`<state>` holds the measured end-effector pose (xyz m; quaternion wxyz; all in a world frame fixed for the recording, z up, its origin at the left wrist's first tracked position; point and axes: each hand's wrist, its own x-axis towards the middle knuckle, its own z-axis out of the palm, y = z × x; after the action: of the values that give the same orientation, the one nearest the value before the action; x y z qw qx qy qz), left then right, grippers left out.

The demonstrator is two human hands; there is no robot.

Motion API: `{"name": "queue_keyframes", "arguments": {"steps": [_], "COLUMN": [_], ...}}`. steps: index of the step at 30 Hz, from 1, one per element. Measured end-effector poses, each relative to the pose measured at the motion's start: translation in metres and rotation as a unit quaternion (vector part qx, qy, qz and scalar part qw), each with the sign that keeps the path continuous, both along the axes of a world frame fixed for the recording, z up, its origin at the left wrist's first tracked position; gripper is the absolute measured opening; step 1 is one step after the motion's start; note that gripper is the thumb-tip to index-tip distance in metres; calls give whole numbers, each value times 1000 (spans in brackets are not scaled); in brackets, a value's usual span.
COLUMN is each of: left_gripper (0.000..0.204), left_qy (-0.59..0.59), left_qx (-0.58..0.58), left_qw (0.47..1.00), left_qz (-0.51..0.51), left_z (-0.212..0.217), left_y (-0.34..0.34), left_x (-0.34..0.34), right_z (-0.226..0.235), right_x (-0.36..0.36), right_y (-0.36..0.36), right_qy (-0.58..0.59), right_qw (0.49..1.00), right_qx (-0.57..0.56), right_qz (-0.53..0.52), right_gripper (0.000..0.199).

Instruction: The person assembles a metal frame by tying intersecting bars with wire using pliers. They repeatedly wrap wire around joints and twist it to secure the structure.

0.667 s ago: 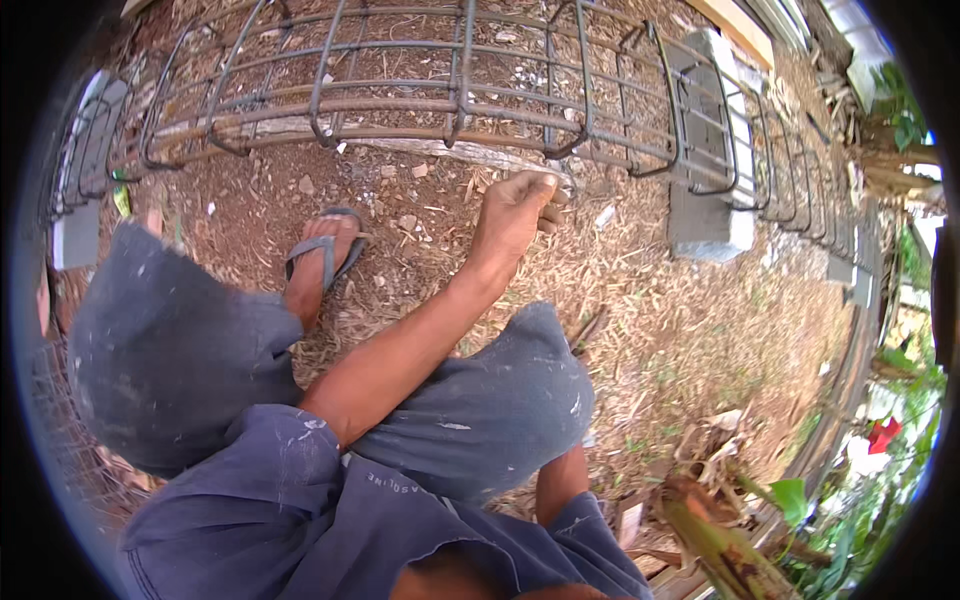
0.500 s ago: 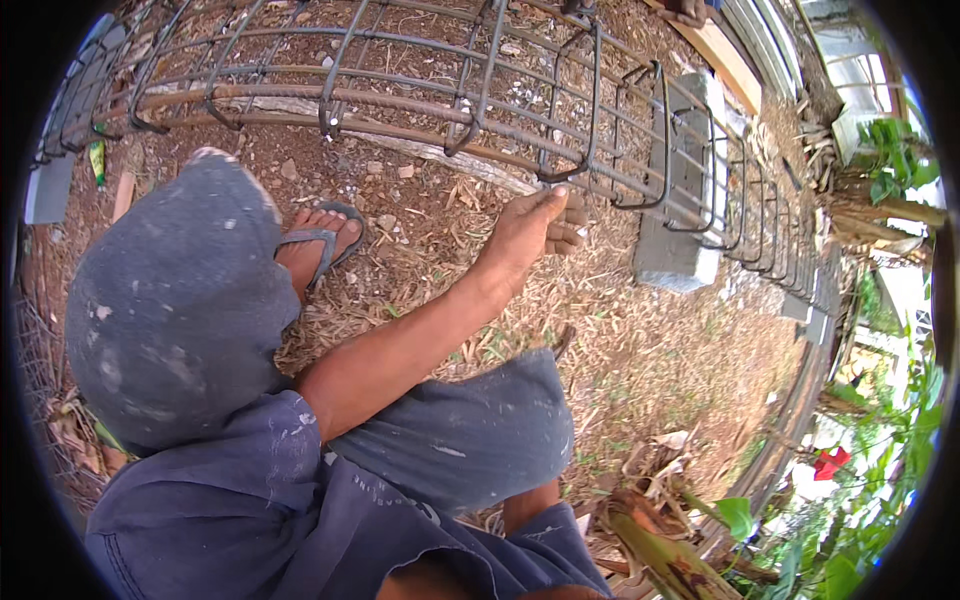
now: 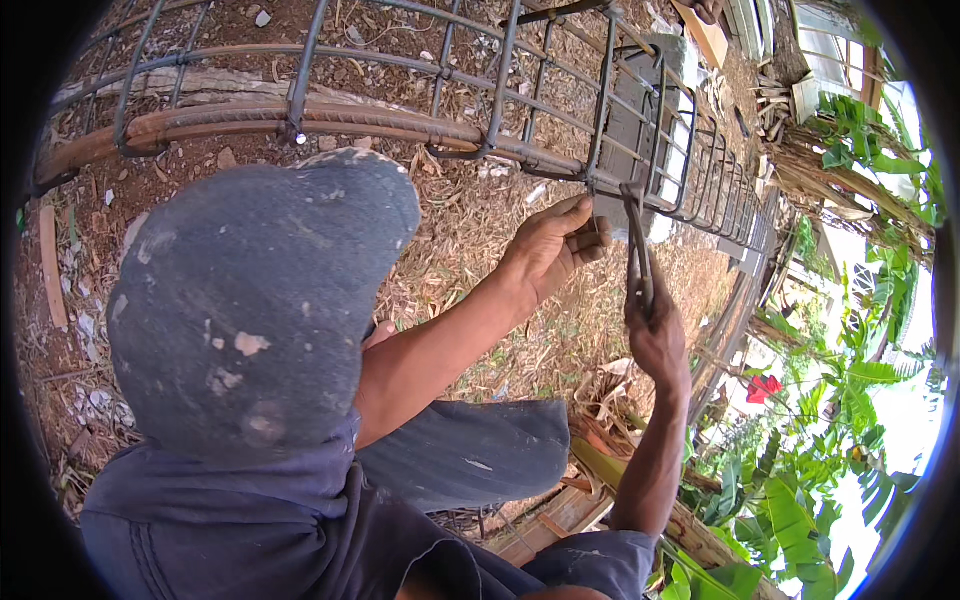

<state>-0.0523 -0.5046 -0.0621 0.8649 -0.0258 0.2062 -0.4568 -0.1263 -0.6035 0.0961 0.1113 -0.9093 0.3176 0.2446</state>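
Note:
A steel rebar cage (image 3: 400, 122) with square stirrups runs across the upper part of the head view. Just below one stirrup corner is my left hand (image 3: 555, 245), thumb and fingers curled in a pinch. What they hold, if anything, is too small to make out. My right hand (image 3: 657, 335) grips a pair of dark metal pincers (image 3: 640, 245) by the handles. Their jaws point up at the cage's lower bar, right of my left fingertips. Whether the jaws bite on anything cannot be seen.
Behind the cage stands a grey concrete block (image 3: 630, 135). Another person's hand (image 3: 708, 8) shows at the top edge, above a wooden board (image 3: 703, 38). Paint-flecked grey cloth (image 3: 260, 310) fills the left foreground. Banana leaves (image 3: 800, 520) and a red flower (image 3: 763, 388) are on the right.
My right hand has come into view from below, bringing the pincers up to the cage. The view has shifted; my left hand stays near the stirrup corner with its fingers curled.

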Motion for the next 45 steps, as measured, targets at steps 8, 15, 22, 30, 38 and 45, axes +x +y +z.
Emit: {"name": "queue_keyframes", "arguments": {"steps": [8,15,22,30,38,45], "left_gripper": [21,23,38,22,16,30], "left_qy": [41,76,156,415,482,46], "left_qx": [-98,-73,-122,-74,-117,-19], "left_qw": [994,994,980,904,865,999], "left_qz": [-17,-29,-32,78,78,13], "left_z": [7,18,63,99,106,64], "left_y": [5,0,-26,-52,-84,-39], "left_x": [8,13,19,66,77,13], "right_z": [37,43,64,64,84,52], "right_x": [63,69,119,103,167,87], "right_y": [1,5,7,34,-46,-34], "right_qy": [137,134,330,53,71,188], "right_qw": [966,935,930,705,704,910], "right_qx": [-75,-178,134,-480,-339,-157], "right_qz": [208,277,-90,520,620,334], "right_gripper": [69,50,26,46,25,15]}}
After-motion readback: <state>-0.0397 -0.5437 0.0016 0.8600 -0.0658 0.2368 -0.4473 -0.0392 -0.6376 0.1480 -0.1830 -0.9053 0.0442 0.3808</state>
